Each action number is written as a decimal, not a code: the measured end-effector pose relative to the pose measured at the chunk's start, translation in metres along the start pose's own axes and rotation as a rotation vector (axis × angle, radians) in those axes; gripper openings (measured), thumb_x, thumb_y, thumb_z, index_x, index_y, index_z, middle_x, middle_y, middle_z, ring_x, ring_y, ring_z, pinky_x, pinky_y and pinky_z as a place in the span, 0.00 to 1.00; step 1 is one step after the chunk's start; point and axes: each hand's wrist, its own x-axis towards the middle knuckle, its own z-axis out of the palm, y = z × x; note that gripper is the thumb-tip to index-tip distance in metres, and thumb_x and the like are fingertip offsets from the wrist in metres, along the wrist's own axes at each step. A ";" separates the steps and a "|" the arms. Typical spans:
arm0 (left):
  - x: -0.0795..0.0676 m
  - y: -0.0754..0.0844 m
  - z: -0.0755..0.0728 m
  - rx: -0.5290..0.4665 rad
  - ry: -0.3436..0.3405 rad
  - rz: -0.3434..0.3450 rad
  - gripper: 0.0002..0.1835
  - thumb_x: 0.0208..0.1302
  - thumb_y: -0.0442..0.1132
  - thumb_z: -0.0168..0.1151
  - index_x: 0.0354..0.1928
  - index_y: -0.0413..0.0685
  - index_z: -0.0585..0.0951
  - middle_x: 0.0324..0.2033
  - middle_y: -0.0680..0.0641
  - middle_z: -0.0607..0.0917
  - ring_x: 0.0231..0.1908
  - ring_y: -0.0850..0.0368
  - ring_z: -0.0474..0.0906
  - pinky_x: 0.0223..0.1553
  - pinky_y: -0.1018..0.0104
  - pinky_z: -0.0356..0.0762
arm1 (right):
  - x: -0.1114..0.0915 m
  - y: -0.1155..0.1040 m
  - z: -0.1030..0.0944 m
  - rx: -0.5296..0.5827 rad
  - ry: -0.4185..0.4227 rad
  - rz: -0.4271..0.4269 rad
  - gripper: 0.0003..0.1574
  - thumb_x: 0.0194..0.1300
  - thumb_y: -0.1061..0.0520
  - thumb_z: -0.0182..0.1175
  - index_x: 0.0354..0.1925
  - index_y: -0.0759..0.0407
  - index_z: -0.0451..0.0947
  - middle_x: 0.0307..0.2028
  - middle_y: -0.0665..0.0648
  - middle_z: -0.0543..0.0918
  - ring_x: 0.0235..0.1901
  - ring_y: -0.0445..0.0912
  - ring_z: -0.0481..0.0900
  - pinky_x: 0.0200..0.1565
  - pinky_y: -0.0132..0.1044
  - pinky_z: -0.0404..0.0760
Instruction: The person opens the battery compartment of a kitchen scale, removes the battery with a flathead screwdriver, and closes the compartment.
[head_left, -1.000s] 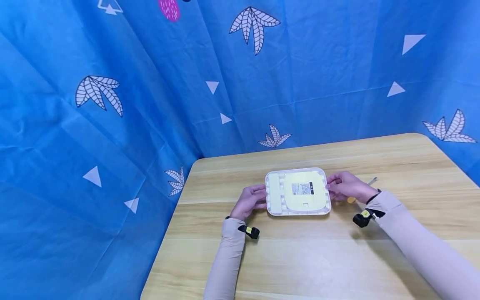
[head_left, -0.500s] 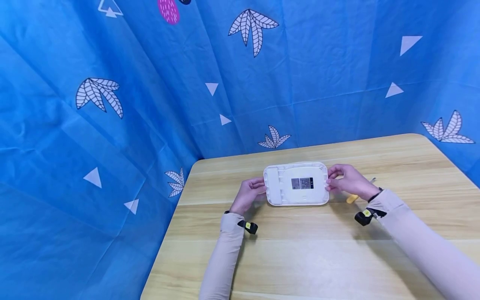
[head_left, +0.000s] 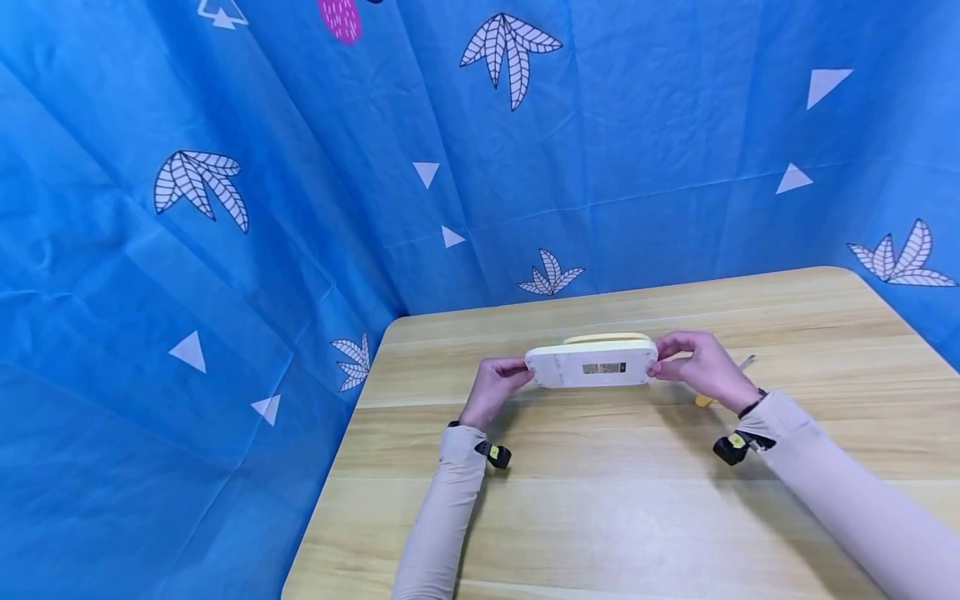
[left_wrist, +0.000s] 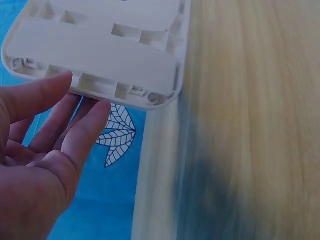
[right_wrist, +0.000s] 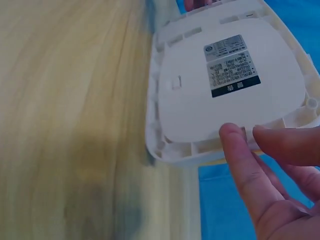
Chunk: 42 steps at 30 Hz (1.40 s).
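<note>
Both hands hold a white plastic device (head_left: 594, 367) by its two short ends, raised over the table. It has rounded corners, a recessed, ribbed underside and a grey-and-black printed label (right_wrist: 232, 65). A pale yellow raised part (head_left: 609, 337) shows along its far upper edge in the head view. My left hand (head_left: 495, 387) pinches the left end, thumb (left_wrist: 42, 97) on the underside's rim and fingers beyond the edge. At the opposite end my right hand (head_left: 697, 367) grips the rim between thumb and fingers, seen close up in the right wrist view.
A yellow-handled screwdriver (head_left: 703, 401) with a thin metal shaft lies on the wooden table (head_left: 600, 500), partly behind the right hand. A blue patterned curtain (head_left: 337, 208) hangs along the table's back and left sides.
The device has been tilted, so its underside looks much narrower and the yellow part now shows at the far edge. Both hands keep hold of its ends throughout.
</note>
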 end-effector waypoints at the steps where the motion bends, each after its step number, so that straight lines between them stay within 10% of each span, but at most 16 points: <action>1: -0.001 0.000 0.000 0.004 0.001 0.005 0.17 0.64 0.26 0.68 0.55 0.34 0.85 0.52 0.32 0.88 0.47 0.54 0.90 0.52 0.65 0.90 | -0.001 0.001 0.000 -0.003 0.004 0.000 0.20 0.63 0.58 0.73 0.50 0.66 0.83 0.49 0.68 0.86 0.40 0.41 0.87 0.43 0.26 0.87; 10: -0.007 -0.005 0.005 0.051 0.037 -0.007 0.16 0.62 0.23 0.68 0.52 0.34 0.86 0.50 0.33 0.88 0.48 0.51 0.89 0.50 0.69 0.89 | -0.009 0.005 0.008 -0.030 0.061 0.022 0.22 0.64 0.57 0.72 0.53 0.68 0.84 0.57 0.71 0.84 0.41 0.31 0.82 0.43 0.21 0.81; 20: -0.013 -0.011 0.014 -0.030 0.045 -0.159 0.20 0.65 0.20 0.58 0.57 0.33 0.83 0.58 0.33 0.85 0.58 0.44 0.85 0.54 0.66 0.89 | -0.017 0.013 0.022 -0.025 0.039 0.109 0.27 0.67 0.54 0.69 0.59 0.68 0.81 0.61 0.70 0.83 0.63 0.63 0.77 0.49 0.22 0.74; 27: -0.015 -0.012 0.019 -0.075 0.010 -0.223 0.23 0.72 0.25 0.54 0.67 0.32 0.75 0.61 0.32 0.83 0.55 0.48 0.86 0.53 0.68 0.89 | -0.019 0.020 0.027 0.002 0.014 0.115 0.27 0.73 0.56 0.63 0.61 0.74 0.78 0.57 0.71 0.85 0.51 0.47 0.88 0.46 0.16 0.78; 35: -0.020 -0.006 0.025 0.113 0.003 -0.181 0.24 0.69 0.26 0.53 0.66 0.35 0.77 0.56 0.33 0.86 0.39 0.58 0.85 0.34 0.77 0.82 | -0.020 0.023 0.033 0.094 -0.038 0.138 0.29 0.76 0.59 0.57 0.63 0.81 0.71 0.59 0.79 0.79 0.50 0.52 0.90 0.46 0.24 0.89; 42: -0.023 -0.002 0.028 0.227 -0.027 -0.196 0.26 0.68 0.26 0.51 0.68 0.38 0.75 0.58 0.32 0.84 0.13 0.67 0.63 0.11 0.77 0.63 | -0.025 0.018 0.037 0.077 -0.041 0.156 0.28 0.76 0.61 0.55 0.64 0.82 0.70 0.61 0.81 0.77 0.51 0.51 0.87 0.45 0.23 0.88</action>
